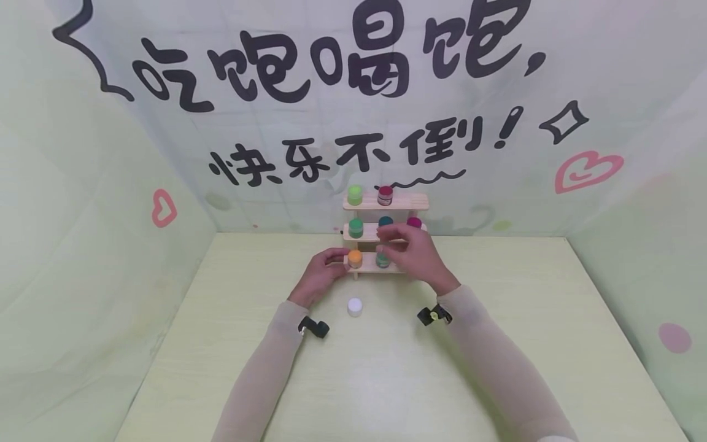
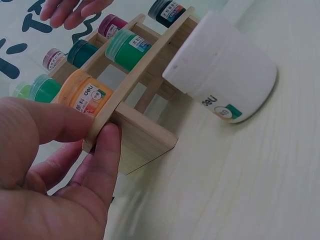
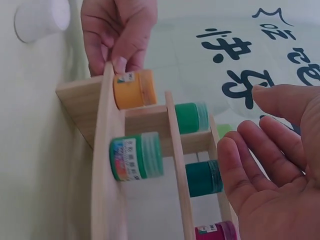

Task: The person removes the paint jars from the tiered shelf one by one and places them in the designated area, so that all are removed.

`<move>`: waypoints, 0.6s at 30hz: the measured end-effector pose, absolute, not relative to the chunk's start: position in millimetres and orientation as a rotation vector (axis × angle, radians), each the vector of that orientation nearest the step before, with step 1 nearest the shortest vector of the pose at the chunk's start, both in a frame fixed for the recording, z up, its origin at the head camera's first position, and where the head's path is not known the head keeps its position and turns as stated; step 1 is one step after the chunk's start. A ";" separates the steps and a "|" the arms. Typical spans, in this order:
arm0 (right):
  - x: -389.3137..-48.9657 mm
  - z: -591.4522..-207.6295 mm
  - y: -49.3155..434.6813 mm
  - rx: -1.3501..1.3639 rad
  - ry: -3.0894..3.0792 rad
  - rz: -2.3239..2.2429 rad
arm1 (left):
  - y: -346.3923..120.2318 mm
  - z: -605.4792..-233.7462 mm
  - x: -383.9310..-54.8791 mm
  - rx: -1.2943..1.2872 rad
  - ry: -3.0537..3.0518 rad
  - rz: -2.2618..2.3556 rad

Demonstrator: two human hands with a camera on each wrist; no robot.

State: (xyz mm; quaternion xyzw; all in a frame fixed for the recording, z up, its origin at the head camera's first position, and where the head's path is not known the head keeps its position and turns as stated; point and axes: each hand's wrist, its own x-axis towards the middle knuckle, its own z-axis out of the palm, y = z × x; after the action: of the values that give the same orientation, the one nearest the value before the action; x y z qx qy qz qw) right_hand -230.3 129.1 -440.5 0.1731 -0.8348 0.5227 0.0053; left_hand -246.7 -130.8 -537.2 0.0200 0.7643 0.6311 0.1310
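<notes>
A three-step wooden rack (image 1: 409, 201) holds small lidded paint jars. My left hand (image 1: 318, 276) pinches the left end of its lowest shelf, with the thumb beside the orange jar (image 2: 80, 90). In the right wrist view my right hand (image 3: 280, 160) holds nothing; its fingers are loosely bent and apart from the green jar (image 3: 135, 157) on the lowest shelf. On the middle shelf stand another green jar (image 1: 356, 228), a teal jar (image 3: 202, 178) and a magenta jar (image 1: 414, 223). The top shelf carries a light green jar (image 1: 355, 195) and a dark red jar (image 1: 385, 196).
A white jar (image 1: 355, 307) stands on the pale table (image 1: 364, 380) in front of the rack. A dark jar (image 2: 167, 11) shows at the far end of the lowest shelf in the left wrist view. Behind the rack hangs a printed cloth (image 1: 309, 123).
</notes>
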 end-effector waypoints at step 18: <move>-277.0 -413.9 140.1 0.346 -2.463 1.557 | -130.2 -536.1 -247.0 0.048 2.185 1.866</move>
State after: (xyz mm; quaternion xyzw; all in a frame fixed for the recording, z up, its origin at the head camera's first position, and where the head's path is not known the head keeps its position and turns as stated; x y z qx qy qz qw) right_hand -277.0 140.1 -413.9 0.1174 -0.8348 0.5278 0.1036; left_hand -247.0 -130.2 -536.1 0.0166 0.7535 0.6435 0.1337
